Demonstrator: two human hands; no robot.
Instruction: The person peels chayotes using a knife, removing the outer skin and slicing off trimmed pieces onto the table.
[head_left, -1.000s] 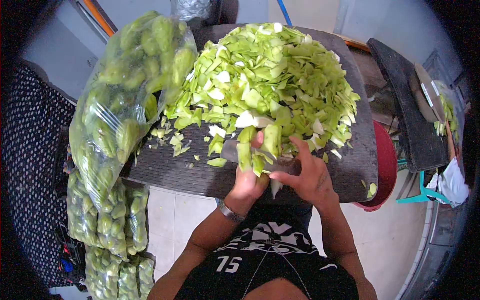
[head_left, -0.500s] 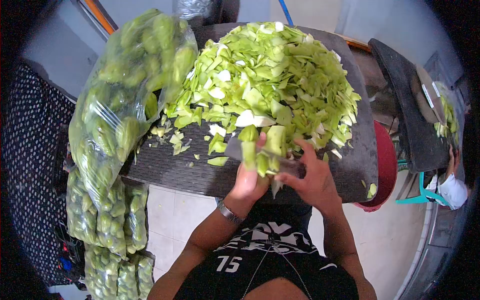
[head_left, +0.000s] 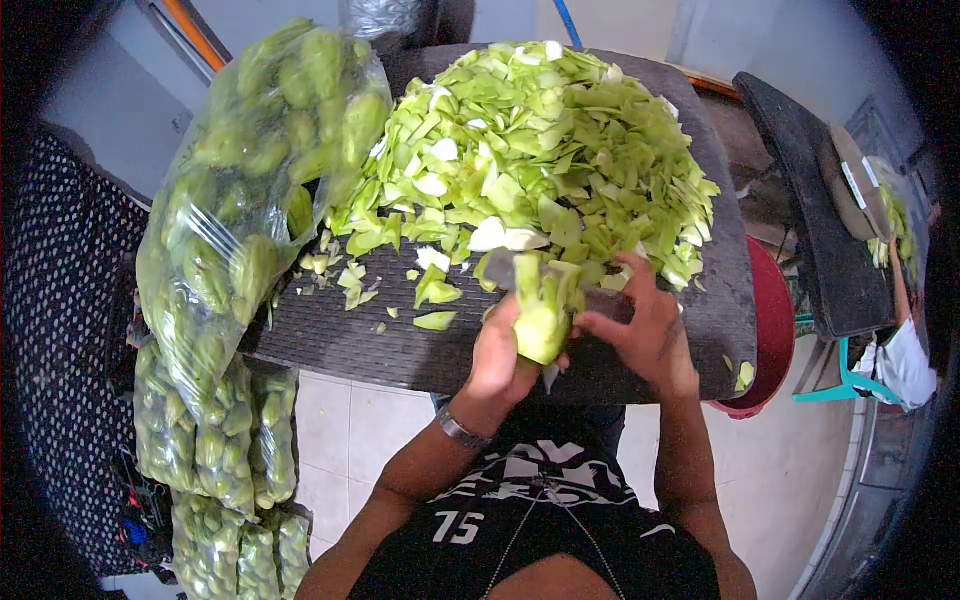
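Holds part-cut vegetable (head_left: 541,338) in closed left grip (head_left: 496,352), blade (head_left: 607,305) in pinched right grip (head_left: 650,328), with parings (head_left: 570,150) heaped upper centre, whole bagged vegetables (head_left: 215,265) upper left.

And there's the pale green vegetable (head_left: 540,335) in the left hand (head_left: 495,357), rounded end near, its cut strips sticking up toward the far side! Behind those strips slants the grey blade (head_left: 605,303), partly hidden, its right part in the right hand (head_left: 652,335).

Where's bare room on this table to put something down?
Front left, between scattered scraps and the table's front edge; also a narrow strip right of the right hand, bar a corner scrap. Heaped green pieces crowd the middle; the plastic bag crowds the back left.
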